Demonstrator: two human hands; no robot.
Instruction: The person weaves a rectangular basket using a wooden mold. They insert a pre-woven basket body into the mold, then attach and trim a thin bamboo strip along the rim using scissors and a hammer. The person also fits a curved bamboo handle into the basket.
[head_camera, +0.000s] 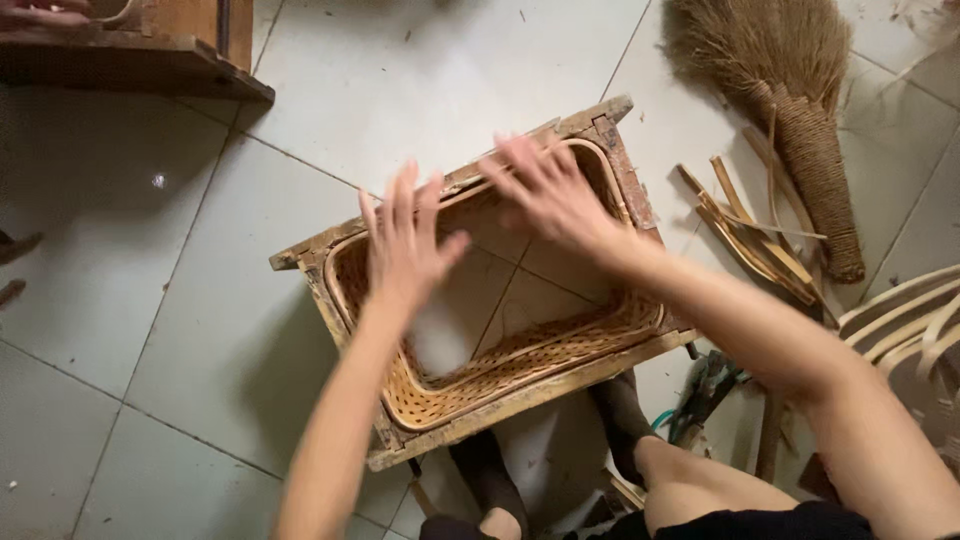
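Note:
A rough wooden rectangular frame lies on the tiled floor, with a bottomless woven rattan basket wall fitted inside it. My left hand hovers flat, fingers spread, over the frame's far left part and holds nothing. Just to its right, my right hand, slightly blurred, spreads over the far rim near the frame's far right corner, also empty. Whether either palm touches the rim is unclear. Floor tiles show through the middle of the basket.
A straw broom lies at the far right beside a pile of split bamboo strips. Pliers-like tools rest by my knee. Curved pale rattan pieces sit at the right edge. A wooden box stands far left.

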